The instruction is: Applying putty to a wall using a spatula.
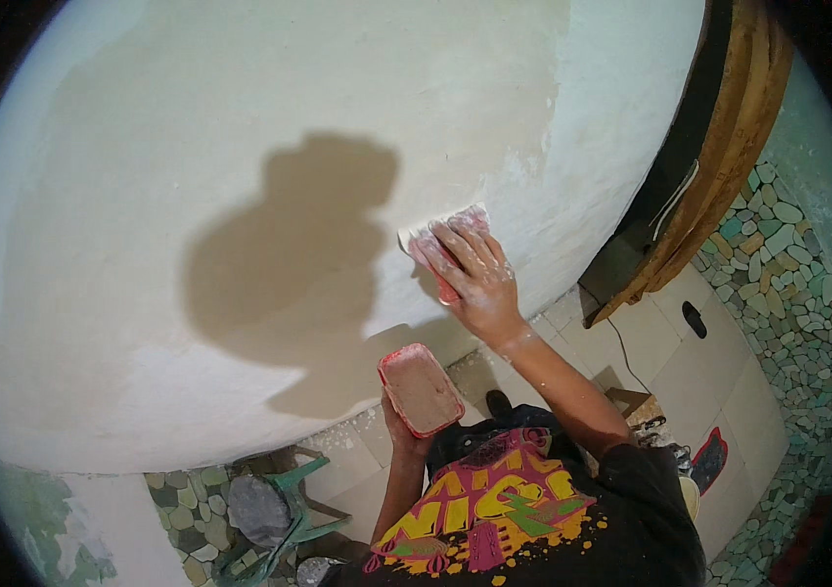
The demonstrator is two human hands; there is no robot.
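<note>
My right hand (472,272) is wrapped round a red-handled putty scraper (445,286), its wide pale blade against the wall (455,108). White smears cover the fingers and dot the forearm. Lower down, my left hand (404,427) supports a red rectangular tub (420,389) from beneath and the side. Greyish-pink putty fills the tub, which is held a little away from the wall. The left fingertips are hidden under it. Around the scraper the wall shows beige and whiter patches of coating.
A wooden frame (729,186) edges a dark opening at the right. Pale tiles (651,342) and a cobbled stone strip (787,284) make up the floor. At lower left stands a green chair-like frame (289,519) beside a grey round object (257,511). A thin cable (621,352) lies on the tiles.
</note>
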